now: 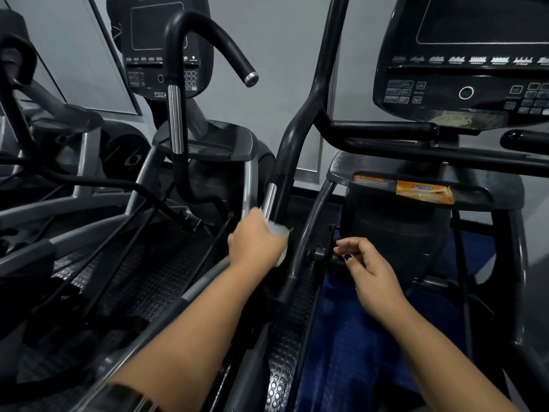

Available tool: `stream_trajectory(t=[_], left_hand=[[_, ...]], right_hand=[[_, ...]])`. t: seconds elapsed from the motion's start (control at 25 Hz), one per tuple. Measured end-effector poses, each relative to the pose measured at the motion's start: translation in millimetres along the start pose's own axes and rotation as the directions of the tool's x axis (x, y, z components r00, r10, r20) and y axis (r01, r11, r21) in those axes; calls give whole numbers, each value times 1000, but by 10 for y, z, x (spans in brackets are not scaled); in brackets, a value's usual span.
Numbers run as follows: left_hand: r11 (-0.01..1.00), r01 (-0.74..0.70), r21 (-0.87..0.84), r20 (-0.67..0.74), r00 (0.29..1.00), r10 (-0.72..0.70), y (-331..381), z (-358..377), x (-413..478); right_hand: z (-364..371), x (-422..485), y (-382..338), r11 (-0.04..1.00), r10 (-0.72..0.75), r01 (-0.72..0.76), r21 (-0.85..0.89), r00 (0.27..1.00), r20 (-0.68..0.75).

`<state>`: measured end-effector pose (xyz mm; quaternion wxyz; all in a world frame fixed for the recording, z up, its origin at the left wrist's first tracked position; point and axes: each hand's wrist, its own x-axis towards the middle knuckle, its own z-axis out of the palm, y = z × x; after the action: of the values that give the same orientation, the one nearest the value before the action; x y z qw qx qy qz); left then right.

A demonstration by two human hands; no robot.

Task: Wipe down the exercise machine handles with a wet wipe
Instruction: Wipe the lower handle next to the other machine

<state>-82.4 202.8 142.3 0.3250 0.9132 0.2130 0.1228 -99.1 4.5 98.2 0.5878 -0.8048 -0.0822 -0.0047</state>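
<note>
- Two black exercise machines stand side by side, seen from the head camera; the right-hand machine's grey-black control console [463, 84] fills the upper right.
- Left hand [255, 242]: back of the hand faces the camera, fingers curled round the bar, and it grips a crumpled white wet wipe [279, 230] against it.
- The wipe is sandwiched between palm and bar; white folds show above the knuckles and below the heel of the hand.
- Bar in question: the long curved black tubular handle [292, 144] of the right-hand machine. The hand sits low on it, just under the handle's short chrome sensor strip [269, 200], touching that strip's lower end.
- Right hand [371, 272]: off the handle, in the air to its right, over a blue floor mat [356, 337]. Fingers loosely curled, thumb close to the forefinger, nothing seen between them. Dark polish on the thumbnail.
- An orange foil wipe packet [424, 191] lies flat on the dark shelf below the console, well apart from both hands.
- The left-hand machine's hooked black handle [178, 84], with its own long chrome strip, stands upright in front of that machine's smaller console [154, 40]; no hand on it.
- A black studded footplate [285, 337] runs below the gripped handle.
</note>
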Motion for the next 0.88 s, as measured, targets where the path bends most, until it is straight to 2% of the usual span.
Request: stream_trajectory(t=[0.12,0.24,0.36,0.48,0.64,0.76,0.88], left_hand=[[979,51,-197,107,994,-31,387,-106,429],[896,110,-430,293,956,23,549,-205,669],[842,145,-520,374,925,72,541,-207,788],[856,156,-493,482,868,119,469,-206,828],[886,244,-395,729,670,140,262,-265,750],[869,320,-377,770,630,102,86,-270,582],[885,305,-352,784,613,101,-127,-245,414]], right_hand=[[-1,9,15,1000,6,-6,-10,1000,-6],[-39,18,28,1000,13,-13,-13,1000,-29],[-74,-7,22,1000,14,-14,-15,999,-40],[-86,-93,5,1000,19,-19,-13,999,-41],[-109,-232,21,999,35,-35,-17,999,-28],[-106,-303,5,999,49,-50,-19,999,-15],[-77,-354,-39,999,41,-41,-24,999,-5]])
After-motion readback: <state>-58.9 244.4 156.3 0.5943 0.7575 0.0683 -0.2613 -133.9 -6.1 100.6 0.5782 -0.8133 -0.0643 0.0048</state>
